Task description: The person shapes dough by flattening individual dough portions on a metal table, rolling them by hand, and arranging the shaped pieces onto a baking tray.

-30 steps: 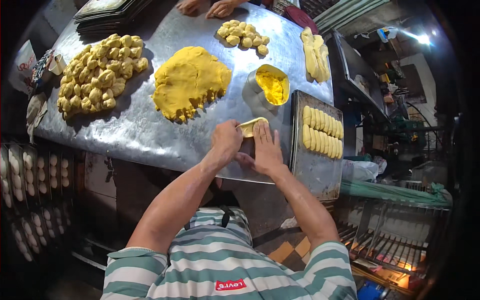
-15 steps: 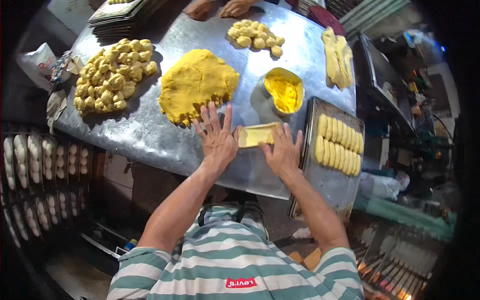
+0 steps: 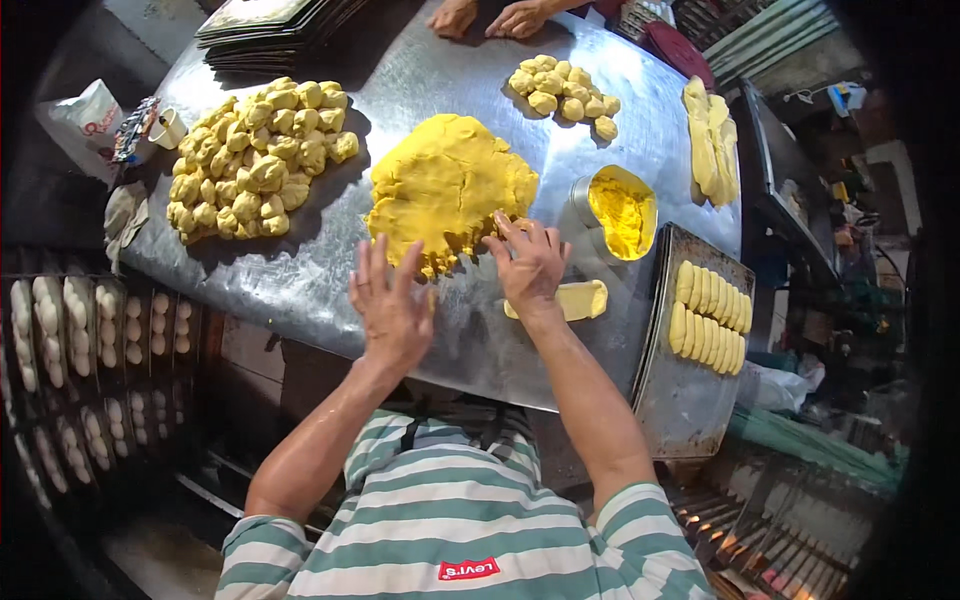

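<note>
A large mound of yellow dough or filling (image 3: 450, 180) with a crumbly near edge lies mid-table. My right hand (image 3: 532, 268) is at its near right edge, index finger touching it, thumb and fingers apart. My left hand (image 3: 392, 315) hovers just short of the mound's near left side, fingers spread; a bit of yellow shows by its thumb. A flattened strip of pale dough (image 3: 582, 299) lies on the table, partly hidden under my right wrist. Beyond it stands a metal tin (image 3: 592, 215) holding a bright yellow soft mass.
Dough balls (image 3: 265, 165) are heaped at left, with a smaller group (image 3: 562, 88) at the back. A baking tray (image 3: 690, 405) with rows of dough fingers sits at right, long dough pieces (image 3: 710, 145) behind it. Another person's hands (image 3: 515, 18) rest at the far edge. Stacked trays (image 3: 270, 35) stand back left.
Both hands have left the flattened dough strip. My right hand has moved up and left to the yellow mound; my left has drawn back a little. The view has shifted.
</note>
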